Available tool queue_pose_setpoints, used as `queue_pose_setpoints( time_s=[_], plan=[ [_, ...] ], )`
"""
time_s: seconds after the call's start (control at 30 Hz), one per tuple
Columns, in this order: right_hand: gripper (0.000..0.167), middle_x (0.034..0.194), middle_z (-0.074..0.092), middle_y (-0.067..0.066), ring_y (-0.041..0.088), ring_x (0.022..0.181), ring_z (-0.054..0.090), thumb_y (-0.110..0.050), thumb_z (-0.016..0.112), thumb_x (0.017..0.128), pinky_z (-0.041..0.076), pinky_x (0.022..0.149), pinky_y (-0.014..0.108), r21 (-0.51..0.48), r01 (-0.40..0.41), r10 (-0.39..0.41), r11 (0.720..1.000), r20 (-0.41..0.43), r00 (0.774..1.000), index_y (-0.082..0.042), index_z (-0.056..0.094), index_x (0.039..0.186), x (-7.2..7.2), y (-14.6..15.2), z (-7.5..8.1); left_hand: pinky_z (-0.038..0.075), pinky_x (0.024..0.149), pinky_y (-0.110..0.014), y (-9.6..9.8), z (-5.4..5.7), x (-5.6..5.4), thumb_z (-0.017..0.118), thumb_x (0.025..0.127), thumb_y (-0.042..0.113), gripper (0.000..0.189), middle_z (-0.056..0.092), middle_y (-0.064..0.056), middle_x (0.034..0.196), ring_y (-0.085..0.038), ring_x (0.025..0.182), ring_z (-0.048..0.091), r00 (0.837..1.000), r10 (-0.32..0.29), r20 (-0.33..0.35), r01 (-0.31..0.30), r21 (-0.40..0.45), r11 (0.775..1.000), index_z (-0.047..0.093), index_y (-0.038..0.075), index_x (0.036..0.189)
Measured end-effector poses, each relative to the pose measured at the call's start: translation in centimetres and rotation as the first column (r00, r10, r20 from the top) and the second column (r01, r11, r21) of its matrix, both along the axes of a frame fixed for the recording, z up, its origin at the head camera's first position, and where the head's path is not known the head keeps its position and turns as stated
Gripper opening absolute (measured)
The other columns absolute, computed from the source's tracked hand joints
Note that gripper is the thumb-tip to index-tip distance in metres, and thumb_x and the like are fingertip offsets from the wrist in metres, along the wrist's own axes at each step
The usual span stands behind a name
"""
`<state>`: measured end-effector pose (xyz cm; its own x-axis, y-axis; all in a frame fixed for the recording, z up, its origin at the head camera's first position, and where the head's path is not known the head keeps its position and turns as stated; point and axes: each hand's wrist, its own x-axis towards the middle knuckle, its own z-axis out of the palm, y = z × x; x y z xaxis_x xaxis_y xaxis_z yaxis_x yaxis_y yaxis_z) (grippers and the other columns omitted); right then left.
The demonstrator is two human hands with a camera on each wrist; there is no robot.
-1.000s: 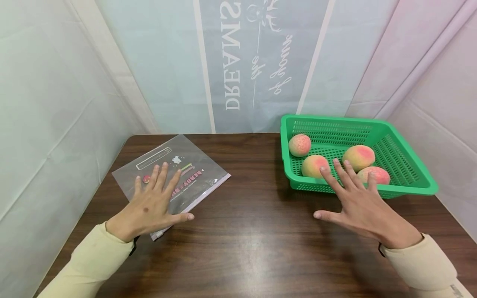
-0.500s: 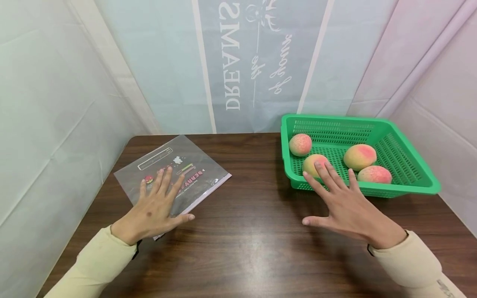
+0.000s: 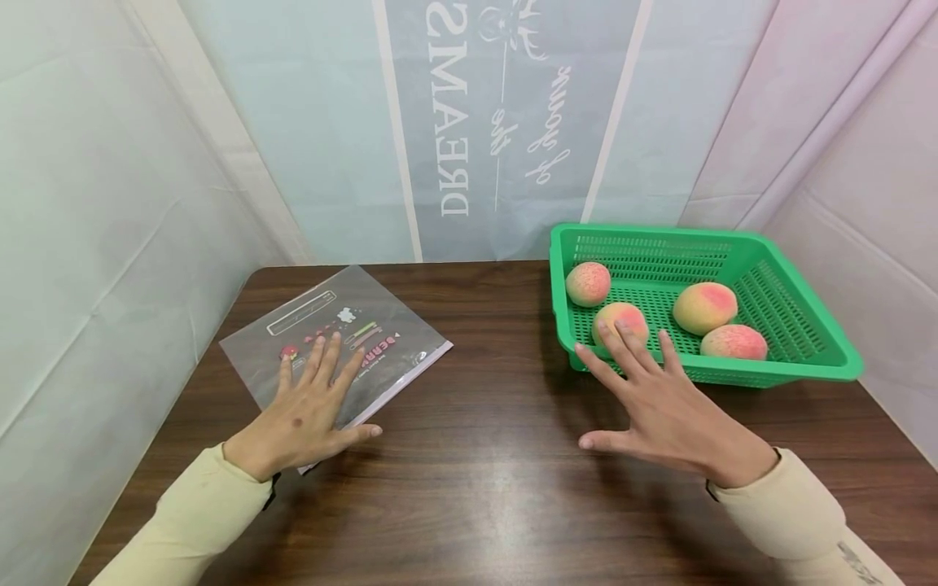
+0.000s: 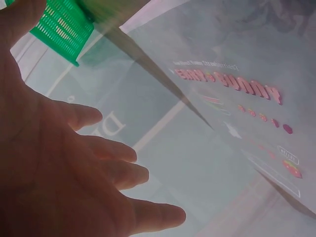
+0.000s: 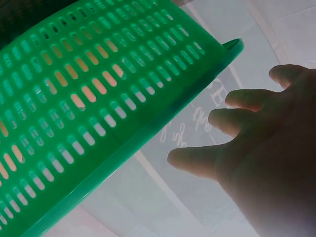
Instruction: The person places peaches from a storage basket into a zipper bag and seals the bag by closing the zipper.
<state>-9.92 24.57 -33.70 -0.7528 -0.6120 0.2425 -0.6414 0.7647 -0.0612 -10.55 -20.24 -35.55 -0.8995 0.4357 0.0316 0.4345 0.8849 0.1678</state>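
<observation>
My left hand (image 3: pixel 304 419), fingers spread and palm down, hovers over the near part of a clear zip bag (image 3: pixel 381 309) printed with berries and lettering. In the left wrist view the bag (image 4: pixel 237 106) lies beyond the fingertips, and that hand holds nothing. My right hand (image 3: pixel 659 411) is spread too, its fingertips overlapping the near rim of a green plastic basket (image 3: pixel 806 374) in the head view. Inside the basket are several peaches: one at the back left (image 3: pixel 589 284), one partly hidden behind my right fingers (image 3: pixel 623 321), and two on the right, a yellowish peach (image 3: pixel 705 308) and a pinker peach (image 3: pixel 734 343).
The brown wooden table (image 3: pixel 484 488) carries the bag on its left and the basket at its right rear. A pale curtain with printed letters (image 3: pixel 450 114) hangs along the back edge. White cloth walls (image 3: pixel 95 244) stand on both sides.
My right hand has drifted left, from in front of the right peaches to in front of the near-left peach. My left hand has shifted slightly rightward. Bag, basket and peaches stay in place.
</observation>
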Motion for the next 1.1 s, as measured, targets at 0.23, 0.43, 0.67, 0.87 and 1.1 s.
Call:
queue_pose_setpoints(
  time_s=[0.23,0.43,0.67,0.87,1.1],
  plan=[
    [0.098,0.166,0.009,0.016,0.049,0.145,0.023,-0.073,0.059,0.084,-0.002,0.116,0.064,0.009,-0.040,0.040,0.999,-0.028,0.999,-0.015,0.030,0.157,-0.4,-0.9,-0.1,0.000,0.106,-0.077,-0.3,-0.2,0.1,0.064,0.088,0.062,0.100,0.004,-0.032,0.161,-0.049,0.148,0.001,1.000,0.005,-0.001,-0.005,0.001,1.000,0.023,0.002,0.156],
    [0.098,0.164,0.017,0.020,0.045,0.147,0.019,-0.076,0.055,0.084,-0.001,0.118,0.058,0.021,-0.084,0.085,0.996,-0.042,0.995,-0.013,0.032,0.156,-0.3,-1.9,-0.4,0.004,0.105,-0.079,-0.6,-0.8,0.4,0.067,0.088,0.057,0.096,0.008,-0.034,0.160,-0.051,0.147,0.007,1.000,-0.005,-0.012,0.005,0.005,1.000,0.028,-0.001,0.154],
    [0.098,0.162,0.022,0.022,0.036,0.151,0.011,-0.077,0.055,0.084,0.005,0.121,0.048,0.013,-0.116,0.116,0.993,-0.042,0.992,-0.015,0.034,0.156,0.1,-2.8,-0.7,0.011,0.104,-0.079,-0.4,-1.3,0.5,0.067,0.089,0.055,0.094,0.010,-0.033,0.160,-0.051,0.147,0.009,1.000,-0.019,-0.022,0.019,-0.004,1.000,0.027,0.000,0.154],
    [0.095,0.163,0.020,0.021,0.041,0.148,0.020,-0.077,0.049,0.087,0.010,0.121,0.047,0.010,-0.157,0.158,0.987,-0.060,0.986,-0.014,0.033,0.156,0.0,-3.5,-0.8,0.010,0.104,-0.079,-0.4,-1.3,0.3,0.067,0.090,0.055,0.094,0.009,-0.032,0.161,-0.051,0.147,0.008,1.000,-0.010,-0.005,0.010,-0.003,1.000,0.025,0.002,0.155],
    [0.096,0.165,0.015,0.019,0.039,0.150,0.017,-0.078,0.050,0.086,0.009,0.121,0.045,0.034,-0.185,0.186,0.982,-0.045,0.981,-0.015,0.032,0.157,0.0,-4.4,-1.0,0.011,0.103,-0.080,-0.4,-1.5,0.3,0.067,0.090,0.054,0.092,0.011,-0.033,0.160,-0.052,0.147,0.010,1.000,-0.016,-0.026,0.016,0.004,1.000,0.026,0.005,0.156]
  ],
)
